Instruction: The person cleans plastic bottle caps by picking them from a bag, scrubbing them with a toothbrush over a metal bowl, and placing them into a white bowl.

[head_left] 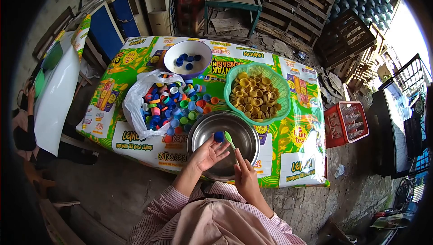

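Over the steel basin, my left hand is palm up and holds a blue bottle cap at the tips of its thumb and index finger, the other fingers spread. My right hand is closed around the handle of a light green toothbrush. The brush head is right beside the cap. Behind the left hand, a white plastic bag lies open with many colored bottle caps heaped in and beside it.
A white bowl with several dark blue caps stands at the table's back. Right of it is a green basket full of yellow caps. A patterned sheet covers the table. A red crate stands right; a person's arm shows far left.
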Motion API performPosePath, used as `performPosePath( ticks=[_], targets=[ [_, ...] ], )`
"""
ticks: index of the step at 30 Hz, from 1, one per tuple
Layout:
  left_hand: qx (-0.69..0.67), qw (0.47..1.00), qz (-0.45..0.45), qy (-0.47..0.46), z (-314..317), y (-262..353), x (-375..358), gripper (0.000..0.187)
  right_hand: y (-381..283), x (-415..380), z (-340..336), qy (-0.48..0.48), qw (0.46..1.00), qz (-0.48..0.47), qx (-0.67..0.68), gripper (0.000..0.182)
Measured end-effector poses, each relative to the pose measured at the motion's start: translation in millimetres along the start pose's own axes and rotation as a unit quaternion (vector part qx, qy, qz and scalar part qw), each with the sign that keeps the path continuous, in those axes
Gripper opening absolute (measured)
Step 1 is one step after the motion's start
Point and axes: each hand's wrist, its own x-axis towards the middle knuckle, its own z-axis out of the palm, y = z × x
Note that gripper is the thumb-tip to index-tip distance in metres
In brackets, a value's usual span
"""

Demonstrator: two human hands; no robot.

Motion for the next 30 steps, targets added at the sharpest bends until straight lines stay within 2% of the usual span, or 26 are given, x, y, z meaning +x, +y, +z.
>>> performPosePath(
  ticks=[2, 3, 6, 7, 10, 12, 14, 15, 18, 24, 26, 28, 30],
  targets=[
    [0.010, 0.999, 0.023, 0.044, 9, -2, 1, 0.032, -3, -3, 0, -0.038, 0.999, -0.029, -0.012, 0.052],
    [0.009, 0.999, 0.023, 0.049, 2, -2, 4, 0.032, 6, -3, 3, -0.015, 0.999, -0.030, -0.019, 0.051],
    [-0.001, 1.000, 0.011, 0.028, 7, 0, 2, 0.032, 1, 3, -6, 0.012, 0.999, 0.009, -0.044, 0.052],
    [-0.018, 0.999, 0.007, 0.038, 6, -2, 3, 0.032, 0, 1, -5, 0.006, 0.999, -0.028, -0.036, 0.053],
    [-0.010, 1.000, 0.001, 0.020, 10, -3, 3, 0.031, 0, -4, 2, -0.027, 0.997, -0.044, -0.055, 0.053],
    [-0.033, 0.999, -0.002, 0.008, 1, -5, 5, 0.030, 6, -1, 0, -0.012, 0.997, -0.040, -0.062, 0.052],
    [-0.031, 0.999, -0.005, 0.036, 2, -4, 5, 0.029, 6, 4, -4, 0.014, 0.997, -0.025, -0.074, 0.052],
    [-0.019, 0.996, 0.017, 0.082, 3, -7, 6, 0.028, 1, 1, -7, 0.004, 0.996, -0.031, -0.088, 0.054],
    [-0.001, 0.998, 0.045, 0.051, 12, -9, 5, 0.028, 2, -5, -1, -0.049, 0.991, -0.058, -0.113, 0.056],
    [0.013, 0.996, 0.055, 0.068, 14, -13, 9, 0.029, -5, 6, -8, -0.004, 0.994, -0.039, -0.105, 0.054],
    [0.121, 0.984, 0.107, 0.078, 23, -13, 3, 0.027, -15, 6, -12, -0.017, 0.998, -0.022, -0.054, 0.049],
    [0.145, 0.980, 0.124, 0.060, 21, -11, 2, 0.022, -15, 7, -12, -0.037, 0.998, -0.023, -0.051, 0.050],
    [0.280, 0.942, 0.175, 0.066, 15, -10, 2, 0.017, -5, 12, -15, -0.003, 1.000, 0.009, -0.009, 0.051]
  ],
)
